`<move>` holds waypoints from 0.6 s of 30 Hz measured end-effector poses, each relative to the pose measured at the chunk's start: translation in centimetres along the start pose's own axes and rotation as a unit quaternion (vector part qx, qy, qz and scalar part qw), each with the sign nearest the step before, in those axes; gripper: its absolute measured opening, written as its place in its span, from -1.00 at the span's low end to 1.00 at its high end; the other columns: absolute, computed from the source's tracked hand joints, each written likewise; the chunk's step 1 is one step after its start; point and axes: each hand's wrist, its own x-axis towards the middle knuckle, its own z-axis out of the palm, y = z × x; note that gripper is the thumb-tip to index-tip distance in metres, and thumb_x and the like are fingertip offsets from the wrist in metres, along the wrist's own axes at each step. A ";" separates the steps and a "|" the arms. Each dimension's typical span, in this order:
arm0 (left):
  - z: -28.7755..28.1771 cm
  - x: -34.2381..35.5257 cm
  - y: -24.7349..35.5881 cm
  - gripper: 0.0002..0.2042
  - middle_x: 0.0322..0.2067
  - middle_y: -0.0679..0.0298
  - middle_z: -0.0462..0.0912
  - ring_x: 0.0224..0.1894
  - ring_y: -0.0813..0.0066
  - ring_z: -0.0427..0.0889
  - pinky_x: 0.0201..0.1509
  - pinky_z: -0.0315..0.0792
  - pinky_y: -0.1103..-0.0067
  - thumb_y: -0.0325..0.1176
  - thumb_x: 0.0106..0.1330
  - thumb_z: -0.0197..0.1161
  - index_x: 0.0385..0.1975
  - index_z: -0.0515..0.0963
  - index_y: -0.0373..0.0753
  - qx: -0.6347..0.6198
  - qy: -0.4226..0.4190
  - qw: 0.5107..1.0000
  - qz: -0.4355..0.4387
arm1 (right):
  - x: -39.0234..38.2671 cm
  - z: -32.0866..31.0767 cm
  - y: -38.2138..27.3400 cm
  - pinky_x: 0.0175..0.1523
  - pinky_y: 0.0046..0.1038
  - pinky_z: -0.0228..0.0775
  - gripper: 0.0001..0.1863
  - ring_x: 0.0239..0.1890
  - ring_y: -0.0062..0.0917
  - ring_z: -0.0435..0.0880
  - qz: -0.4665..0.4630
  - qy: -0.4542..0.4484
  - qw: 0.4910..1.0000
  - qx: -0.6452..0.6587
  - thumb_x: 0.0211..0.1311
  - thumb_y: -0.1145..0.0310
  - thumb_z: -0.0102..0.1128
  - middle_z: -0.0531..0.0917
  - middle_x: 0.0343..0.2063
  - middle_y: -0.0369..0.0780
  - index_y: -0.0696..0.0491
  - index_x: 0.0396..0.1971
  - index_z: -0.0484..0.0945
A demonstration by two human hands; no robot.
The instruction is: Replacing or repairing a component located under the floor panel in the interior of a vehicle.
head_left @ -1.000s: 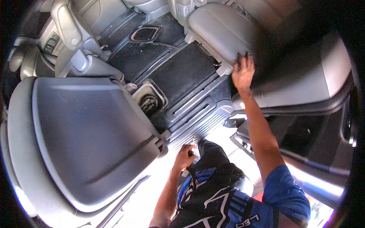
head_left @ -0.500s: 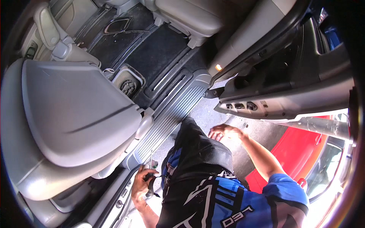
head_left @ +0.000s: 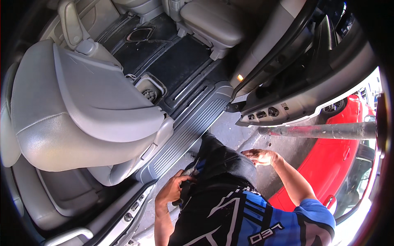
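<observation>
My left hand point(head_left: 177, 185) is closed round a small tool point(head_left: 188, 175) with a metal body and dark parts, held against the left side of my dark trousers point(head_left: 217, 156); its exact kind is unclear. My right hand point(head_left: 260, 158) is at the right edge of the trousers, fingers curled; what they hold, if anything, is hidden. Above and left of my hands is a grey ribbed door sill point(head_left: 186, 127), beside a folded grey seat point(head_left: 94, 102).
Inside the vehicle are a second seat point(head_left: 209, 20), dark floor mat point(head_left: 176, 57) and small floor tray point(head_left: 158, 84). An open door point(head_left: 295, 104) stands at the right; beyond it are a round metal pole point(head_left: 316, 131) and a red car point(head_left: 312, 172).
My right hand has come away from the right-hand seat and down beside my thigh. The view has shifted toward the sill and the red car outside. My left hand still holds the tool.
</observation>
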 end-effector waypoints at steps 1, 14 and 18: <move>0.1 -0.2 -0.1 -0.76 -0.14 0.09 0.56 -0.13 0.13 0.65 -0.04 0.55 0.37 -0.47 0.24 0.36 -0.09 0.68 -0.21 -0.023 -0.004 1.000 -0.019 | -0.1 0.4 -1.0 -0.08 -0.36 0.61 -0.29 -0.02 -0.45 0.61 0.010 -0.005 1.000 -0.002 0.43 -0.12 0.15 0.55 0.19 -0.21 0.00 0.41 0.33; -1.3 -6.3 -3.6 -0.82 -0.07 0.09 0.62 0.04 0.19 0.64 0.09 0.49 0.43 -0.42 0.26 0.40 -0.17 0.69 -0.27 0.009 -0.001 0.996 -0.088 | 8.8 4.9 -13.1 -0.15 -0.32 0.63 -0.33 -0.14 -0.35 0.65 -0.035 -0.166 0.947 -0.275 0.43 -0.23 0.05 0.65 -0.07 -0.12 0.08 0.20 0.47; -1.8 -6.1 -4.9 -0.82 -0.05 0.10 0.64 0.05 0.24 0.63 0.10 0.48 0.44 -0.43 0.23 0.41 -0.19 0.70 -0.28 -0.060 0.060 0.972 -0.218 | 16.5 2.0 -6.7 -0.16 -0.31 0.64 -0.28 -0.11 -0.32 0.66 -0.213 -0.222 0.911 -0.274 0.45 -0.18 0.05 0.62 0.00 -0.08 0.17 0.27 0.41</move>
